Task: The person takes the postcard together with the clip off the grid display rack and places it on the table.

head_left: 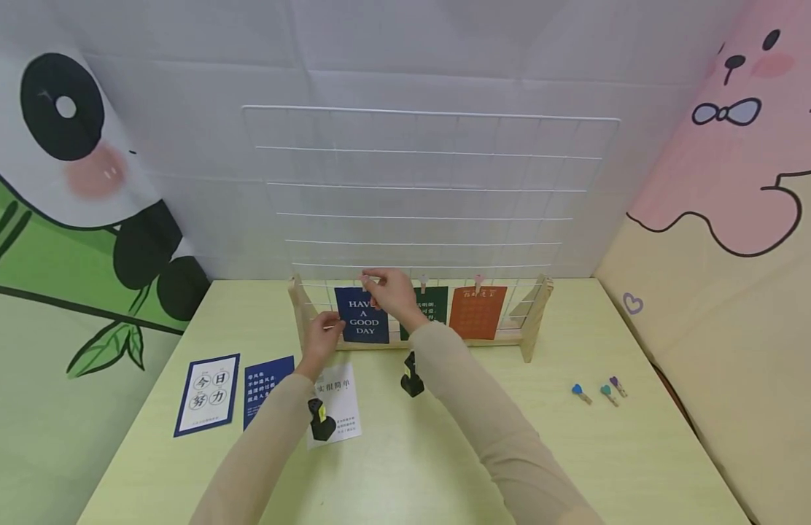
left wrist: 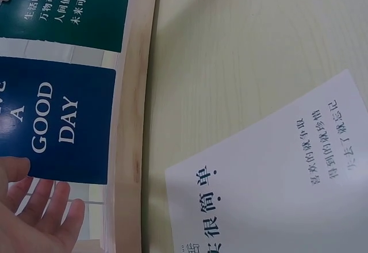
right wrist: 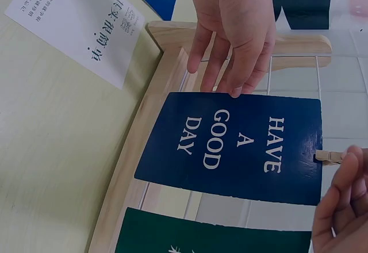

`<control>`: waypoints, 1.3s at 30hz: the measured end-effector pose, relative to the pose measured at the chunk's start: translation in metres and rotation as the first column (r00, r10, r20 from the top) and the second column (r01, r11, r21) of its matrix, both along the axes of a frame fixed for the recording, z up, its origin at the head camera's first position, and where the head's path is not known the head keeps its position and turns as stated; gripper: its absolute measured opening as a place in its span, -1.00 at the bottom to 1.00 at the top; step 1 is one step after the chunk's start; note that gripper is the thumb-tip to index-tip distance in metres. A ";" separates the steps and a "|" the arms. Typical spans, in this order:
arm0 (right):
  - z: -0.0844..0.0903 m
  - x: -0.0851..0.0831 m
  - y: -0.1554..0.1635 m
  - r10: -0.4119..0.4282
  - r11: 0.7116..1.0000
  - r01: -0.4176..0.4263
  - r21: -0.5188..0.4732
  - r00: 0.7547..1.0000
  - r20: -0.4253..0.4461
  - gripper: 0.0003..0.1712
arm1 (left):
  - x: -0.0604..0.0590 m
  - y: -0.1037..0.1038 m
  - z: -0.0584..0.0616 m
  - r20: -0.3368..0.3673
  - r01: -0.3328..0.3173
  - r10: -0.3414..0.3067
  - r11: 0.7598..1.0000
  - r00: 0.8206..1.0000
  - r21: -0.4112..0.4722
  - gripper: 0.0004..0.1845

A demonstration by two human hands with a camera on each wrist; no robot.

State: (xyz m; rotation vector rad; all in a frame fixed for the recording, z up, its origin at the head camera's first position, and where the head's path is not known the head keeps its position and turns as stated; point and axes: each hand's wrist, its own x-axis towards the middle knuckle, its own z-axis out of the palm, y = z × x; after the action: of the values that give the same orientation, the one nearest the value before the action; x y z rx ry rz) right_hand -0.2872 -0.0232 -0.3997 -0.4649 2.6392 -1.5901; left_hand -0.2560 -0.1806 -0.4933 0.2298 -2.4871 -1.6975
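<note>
At the wire grid [head_left: 432, 189], hands steady the blue card's [head_left: 365, 315] edges.

Pale green table [head_left: 445, 467], cartoon panda wall [head_left: 64, 146] behind.

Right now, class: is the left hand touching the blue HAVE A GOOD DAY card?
Touching: right wrist view shows the left hand fingertips on the blue card edge.

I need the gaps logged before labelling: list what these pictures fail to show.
- Head view: the right hand covers the top of the dark blue "HAVE A GOOD DAY" card.
- Head view: print on the orange card is too small.
- Right wrist view: the small wooden clothespin is half hidden by fingers.
</note>
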 end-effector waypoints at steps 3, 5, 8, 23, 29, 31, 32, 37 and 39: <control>0.001 0.000 0.000 -0.014 1.000 0.014 0.001 1.000 -0.008 -0.68 | 0.000 0.000 0.000 0.017 -0.005 0.005 1.000 1.000 -0.011 -0.71; 0.001 0.000 -0.001 -0.022 1.000 0.022 0.004 1.000 -0.016 -0.69 | 0.000 0.001 0.000 0.020 -0.008 0.008 1.000 1.000 -0.016 -0.72; 0.001 -0.001 -0.001 -0.035 0.999 0.035 0.016 0.999 -0.029 -0.69 | 0.000 0.002 0.001 0.010 -0.014 0.014 1.000 1.000 -0.014 -0.76; -0.001 -0.001 -0.005 -0.090 0.981 0.122 0.152 0.975 -0.202 -0.74 | -0.001 0.002 -0.002 -0.024 -0.026 0.025 0.998 0.999 -0.053 -0.89; -0.004 -0.001 -0.007 -0.109 0.965 0.169 0.201 0.954 -0.279 -0.75 | 0.000 0.001 -0.004 -0.050 -0.019 0.016 0.998 0.999 -0.062 -0.90; -0.005 -0.001 -0.007 -0.110 0.961 0.181 0.211 0.944 -0.310 -0.76 | 0.001 0.001 -0.003 -0.056 -0.012 0.008 0.998 0.998 -0.069 -0.90; -0.006 -0.001 -0.007 -0.108 0.958 0.186 0.217 0.938 -0.329 -0.76 | 0.001 0.000 -0.003 -0.054 -0.009 0.005 0.998 0.999 -0.067 -0.90; -0.008 0.001 -0.007 -0.103 0.954 0.208 0.217 0.904 -0.415 -0.79 | 0.002 0.000 -0.002 -0.029 0.004 -0.005 0.999 1.000 -0.041 -0.91; -0.007 0.002 -0.006 -0.105 0.955 0.213 0.206 0.893 -0.437 -0.79 | 0.002 0.001 -0.001 -0.021 0.006 -0.006 0.999 1.000 -0.036 -0.91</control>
State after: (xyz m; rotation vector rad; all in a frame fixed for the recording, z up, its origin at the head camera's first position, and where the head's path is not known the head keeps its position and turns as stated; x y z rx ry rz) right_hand -0.2855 -0.0296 -0.4071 -0.6586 3.2254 -1.2792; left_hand -0.2538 -0.1798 -0.4944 0.2001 -2.5035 -1.6467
